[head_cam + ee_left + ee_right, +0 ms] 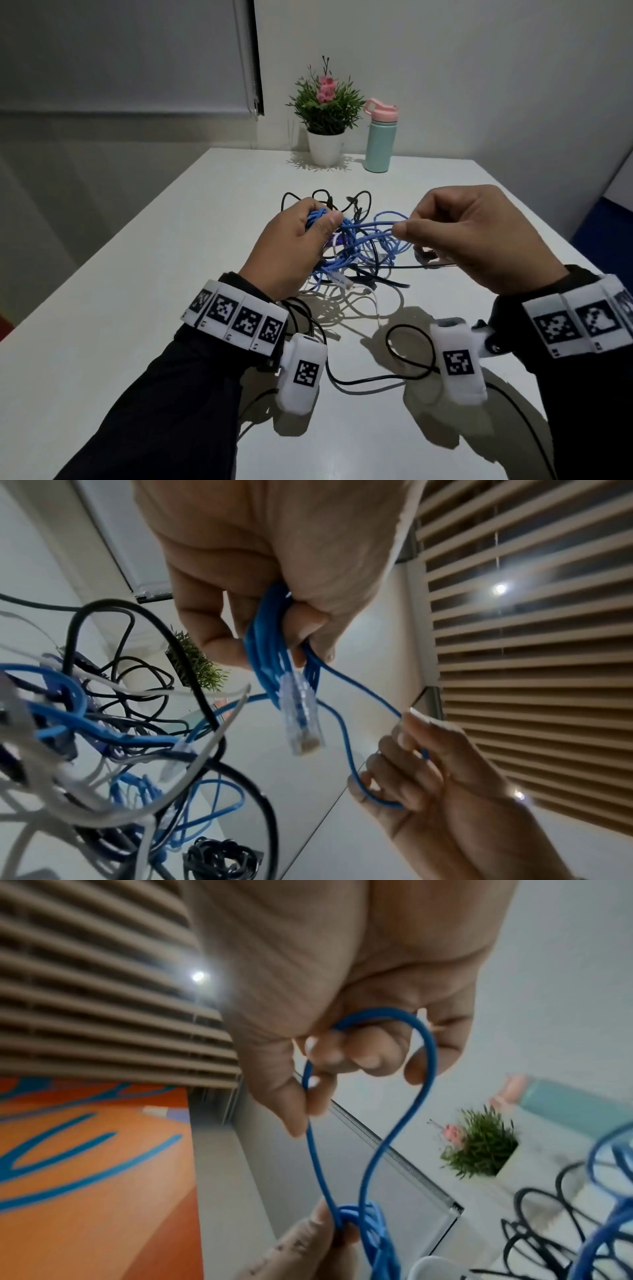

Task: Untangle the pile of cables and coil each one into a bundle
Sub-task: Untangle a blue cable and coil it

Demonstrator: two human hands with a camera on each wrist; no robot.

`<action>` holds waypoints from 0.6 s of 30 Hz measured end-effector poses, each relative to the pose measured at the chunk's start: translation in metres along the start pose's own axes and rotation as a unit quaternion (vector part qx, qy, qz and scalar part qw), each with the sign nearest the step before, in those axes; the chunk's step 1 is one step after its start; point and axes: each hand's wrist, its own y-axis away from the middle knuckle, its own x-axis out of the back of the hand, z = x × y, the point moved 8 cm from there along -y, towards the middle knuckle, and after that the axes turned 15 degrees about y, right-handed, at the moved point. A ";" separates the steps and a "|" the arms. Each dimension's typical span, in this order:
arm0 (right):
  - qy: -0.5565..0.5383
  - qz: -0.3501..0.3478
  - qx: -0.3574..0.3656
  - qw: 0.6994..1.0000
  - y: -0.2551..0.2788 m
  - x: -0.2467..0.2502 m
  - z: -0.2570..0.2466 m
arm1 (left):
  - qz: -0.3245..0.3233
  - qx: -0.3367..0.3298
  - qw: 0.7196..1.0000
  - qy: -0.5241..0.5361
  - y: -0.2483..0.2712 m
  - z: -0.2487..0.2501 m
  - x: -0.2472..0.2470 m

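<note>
A tangle of blue, black and white cables (pixel 356 260) lies mid-table. My left hand (pixel 301 240) is raised over its left side and grips a small coil of blue network cable (pixel 274 647), whose clear plug (pixel 301 718) hangs below the fingers. A blue strand (pixel 370 224) runs from the coil to my right hand (pixel 455 236), which pinches a loop of it (pixel 397 1096) between thumb and fingers. The left hand (pixel 308 1240) and its blue coil (pixel 369 1229) show at the bottom of the right wrist view.
A potted plant (pixel 325 113) and a teal bottle with a pink lid (pixel 379 137) stand at the table's far edge. Black cable (pixel 407 356) loops on the white table (pixel 137 308) near my wrists. A coiled black bundle (pixel 222 859) lies low in the left wrist view.
</note>
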 end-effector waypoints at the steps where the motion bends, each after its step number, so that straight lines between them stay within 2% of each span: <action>1: 0.030 0.015 0.011 0.999 0.001 0.001 -0.004 | 0.010 -0.006 1.000 -0.010 0.000 0.000 0.001; 3: 0.048 0.019 0.012 0.999 0.001 0.001 -0.005 | 0.049 -0.016 0.999 -0.009 0.000 0.000 0.007; 4: 0.036 -0.004 0.002 0.999 0.001 -0.001 -0.003 | 0.070 -0.022 0.997 -0.004 0.000 0.000 0.010; 7: -0.127 -0.127 -0.066 0.981 0.006 -0.011 0.006 | 0.107 -0.054 0.993 -0.002 0.002 0.006 0.016; 8: -0.156 -0.145 -0.079 0.974 0.007 -0.012 0.007 | 0.113 -0.063 0.992 0.001 0.003 0.008 0.016; 11: -0.097 -0.112 -0.061 0.987 0.006 -0.003 0.004 | 0.121 -0.071 0.990 0.001 0.005 0.009 0.015; 14: 0.076 -0.073 0.009 0.994 0.005 0.009 -0.007 | 0.105 -0.095 0.988 -0.057 0.006 0.015 0.012; 15: 0.100 -0.062 0.031 0.993 0.006 0.012 -0.011 | 0.103 -0.106 0.986 -0.073 0.007 0.017 0.011; 16: 0.076 -0.057 0.048 0.994 0.007 0.012 -0.015 | 0.105 -0.111 0.985 -0.075 0.007 0.019 0.011; 18: -0.097 -0.070 0.038 0.992 0.007 0.008 -0.016 | 0.121 -0.102 0.986 -0.056 0.007 0.018 0.017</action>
